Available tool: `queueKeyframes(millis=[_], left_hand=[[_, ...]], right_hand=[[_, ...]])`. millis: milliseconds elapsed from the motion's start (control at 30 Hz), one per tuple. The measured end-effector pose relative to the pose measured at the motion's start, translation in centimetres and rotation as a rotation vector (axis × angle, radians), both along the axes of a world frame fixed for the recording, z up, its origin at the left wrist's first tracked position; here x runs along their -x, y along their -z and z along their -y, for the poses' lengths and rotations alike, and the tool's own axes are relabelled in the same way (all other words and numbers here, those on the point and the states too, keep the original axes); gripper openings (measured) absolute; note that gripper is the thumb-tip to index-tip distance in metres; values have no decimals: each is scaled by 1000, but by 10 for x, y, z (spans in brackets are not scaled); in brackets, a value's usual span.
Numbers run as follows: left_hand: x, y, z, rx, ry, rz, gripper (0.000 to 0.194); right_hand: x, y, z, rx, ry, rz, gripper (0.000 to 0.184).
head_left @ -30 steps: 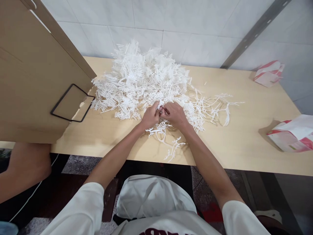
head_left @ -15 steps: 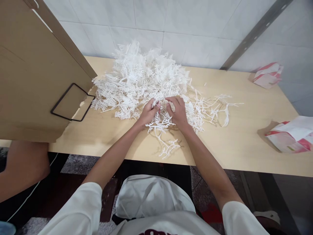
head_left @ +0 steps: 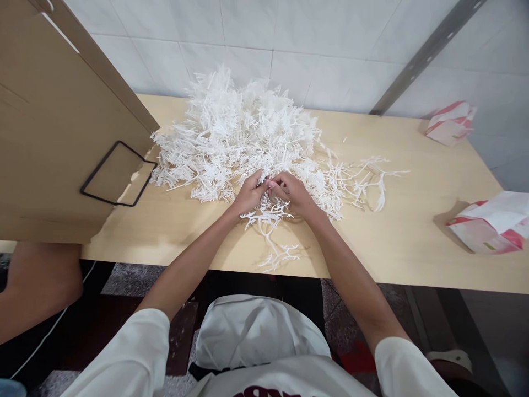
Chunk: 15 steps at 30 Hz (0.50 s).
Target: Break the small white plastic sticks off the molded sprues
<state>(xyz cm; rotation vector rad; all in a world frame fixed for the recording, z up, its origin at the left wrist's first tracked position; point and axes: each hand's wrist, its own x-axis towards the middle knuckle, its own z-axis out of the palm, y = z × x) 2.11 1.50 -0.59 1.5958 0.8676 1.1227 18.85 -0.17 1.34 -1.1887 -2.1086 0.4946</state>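
A big heap of white branching sprigs, like plastic twigs (head_left: 248, 127), lies on the wooden table. At its front edge my left hand (head_left: 250, 193) is closed on a white branching sprig, whose tips show above the thumb. Fingertip to fingertip with it, my right hand (head_left: 291, 193) pinches at the same spot; what lies between its fingers is too small to make out. Below both hands a loose white twig (head_left: 270, 234) spreads toward the table's front edge. Longer bare twigs (head_left: 361, 179) stick out of the heap on the right.
A cardboard panel (head_left: 61, 127) with a black wire stand (head_left: 118, 173) stands at the left. Two red-and-white paper containers (head_left: 450, 124) sit on the right. Behind the table (head_left: 392, 242) is a tiled wall (head_left: 330, 49). Another person's arm (head_left: 41, 281) shows at lower left.
My right hand has moved left and its fingers have closed, meeting my left hand's fingertips. My left hand keeps its hold. The view has shifted slightly.
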Motion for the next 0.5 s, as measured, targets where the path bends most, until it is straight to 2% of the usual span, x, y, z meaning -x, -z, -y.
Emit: queueKeyframes(millis=[100, 200, 300, 400, 500], left_hand=[[1, 1, 0, -17, -5, -18, 37], [3, 2, -2, -44, 51, -39, 38], [3, 4, -5, -62, 77, -45, 40], [1, 6, -6, -98, -7, -104, 36], [-2, 7, -2, -143, -134, -212, 24]], right_hand=[[-3, -1, 0, -30, -43, 66, 36], [-4, -3, 1, -13, -132, 72, 35], [0, 0, 1, 1, -114, 47, 29], [7, 8, 0, -48, -12, 49, 22], [12, 16, -2, -170, 23, 105, 20]])
